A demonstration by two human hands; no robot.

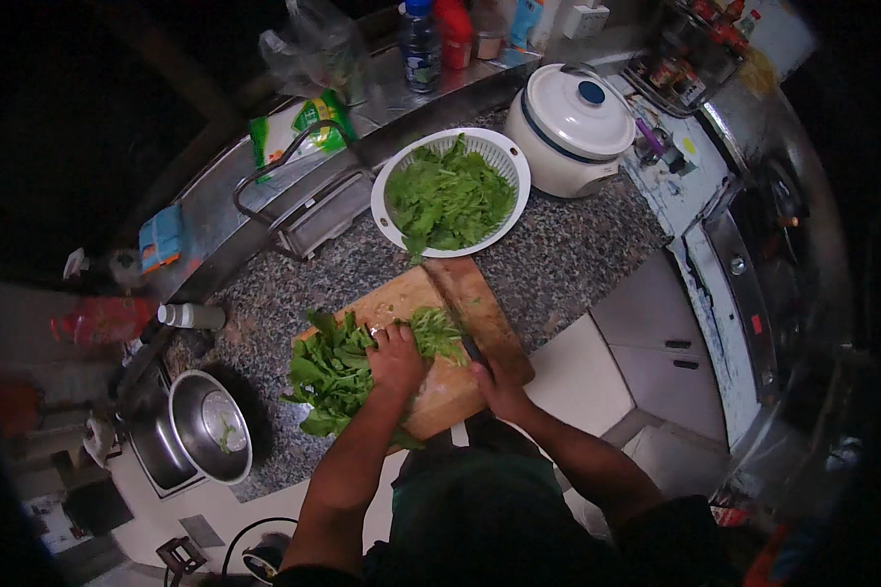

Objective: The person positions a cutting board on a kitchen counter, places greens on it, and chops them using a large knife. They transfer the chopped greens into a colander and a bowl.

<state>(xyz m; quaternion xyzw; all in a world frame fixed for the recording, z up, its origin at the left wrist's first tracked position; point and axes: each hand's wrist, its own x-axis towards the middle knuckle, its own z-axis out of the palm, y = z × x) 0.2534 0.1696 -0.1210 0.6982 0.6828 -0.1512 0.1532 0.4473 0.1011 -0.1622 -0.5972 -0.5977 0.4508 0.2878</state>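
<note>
A wooden cutting board [431,416] lies on the speckled counter in front of me, tilted in the view. Leafy greens [328,377] are heaped over its left side and spill past the edge. My left hand [397,360] presses down on the greens, fingers bent over them. Just right of those fingers sits a small pile of cut stems and leaves [435,333]. In my right hand [502,389] is the dark handle of a kitchen knife [471,345]. Its blade points away from me across the board, to the right of the cut pile.
Beyond the board stands a white colander [522,196] full of greens, with a lidded white pot [568,127] beside it. A metal rack [313,220] is at the back left. Near the sink on the left rests a steel bowl [188,416]. A stove [744,284] is far right.
</note>
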